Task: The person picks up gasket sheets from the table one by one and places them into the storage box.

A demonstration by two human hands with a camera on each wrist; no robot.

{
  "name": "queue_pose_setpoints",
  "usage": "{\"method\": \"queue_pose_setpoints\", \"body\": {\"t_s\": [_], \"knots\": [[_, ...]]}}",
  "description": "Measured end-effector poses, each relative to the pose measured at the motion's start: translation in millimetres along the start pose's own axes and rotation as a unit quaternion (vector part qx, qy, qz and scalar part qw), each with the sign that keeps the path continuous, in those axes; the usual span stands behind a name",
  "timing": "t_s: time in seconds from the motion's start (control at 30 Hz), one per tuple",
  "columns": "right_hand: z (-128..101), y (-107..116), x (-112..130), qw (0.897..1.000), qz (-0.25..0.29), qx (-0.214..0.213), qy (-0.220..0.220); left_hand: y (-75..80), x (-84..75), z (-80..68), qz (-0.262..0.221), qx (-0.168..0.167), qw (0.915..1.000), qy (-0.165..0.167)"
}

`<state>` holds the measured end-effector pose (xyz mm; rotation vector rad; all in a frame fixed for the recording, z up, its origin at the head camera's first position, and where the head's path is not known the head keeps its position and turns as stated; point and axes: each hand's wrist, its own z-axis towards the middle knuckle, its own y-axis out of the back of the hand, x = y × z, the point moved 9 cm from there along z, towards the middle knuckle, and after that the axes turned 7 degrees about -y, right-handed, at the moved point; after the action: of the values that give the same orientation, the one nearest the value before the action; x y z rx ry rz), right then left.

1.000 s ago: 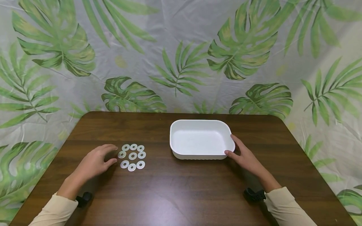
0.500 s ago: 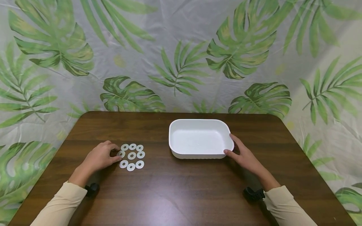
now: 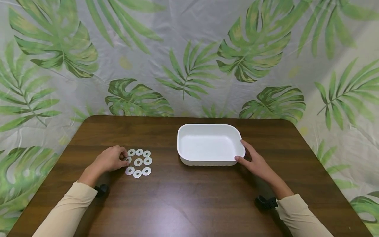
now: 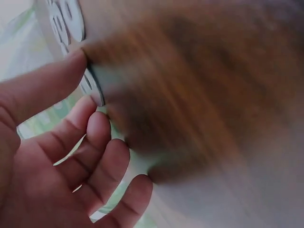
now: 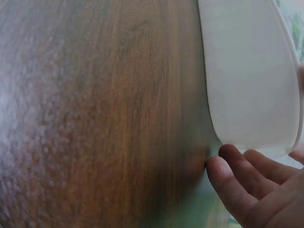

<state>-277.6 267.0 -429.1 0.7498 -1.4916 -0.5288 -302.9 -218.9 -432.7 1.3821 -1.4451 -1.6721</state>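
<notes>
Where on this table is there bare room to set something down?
Bare wood lies between the washers and the white tray, along the near edge between both sleeves, and behind the washers. It is crowded where the left hand meets the washers and the right hand touches the tray.

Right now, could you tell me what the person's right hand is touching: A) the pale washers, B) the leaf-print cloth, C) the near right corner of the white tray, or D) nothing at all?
C: the right hand rests against the near right corner of the white tray, thumb at its wall.
</notes>
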Motion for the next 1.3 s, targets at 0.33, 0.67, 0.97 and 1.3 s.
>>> {"method": "queue_pose_setpoints", "body": {"t_s": [0.33, 0.67, 0.97, 1.3], "knots": [[0.8, 0.5, -0.1, 1.000, 0.006, 0.005, 0.000, -4.2, 1.1, -2.7, -0.043, 0.000, 0.9991, 0.001], [1.2, 1.1, -0.7, 1.000, 0.011, 0.009, 0.000, -1.4, 5.4, -13.1, -0.087, -0.017, 0.9959, -0.014], [1.1, -0.3, -0.8, 1.000, 0.014, 0.014, 0.003, -2.2, 4.9, -13.8, -0.066, -0.020, 0.9972, -0.026], [0.1, -0.4, -0.9, 1.000, 0.023, 0.013, 0.003, 13.3, 2.5, -13.1, -0.061, -0.061, 0.9955, -0.039]]}}
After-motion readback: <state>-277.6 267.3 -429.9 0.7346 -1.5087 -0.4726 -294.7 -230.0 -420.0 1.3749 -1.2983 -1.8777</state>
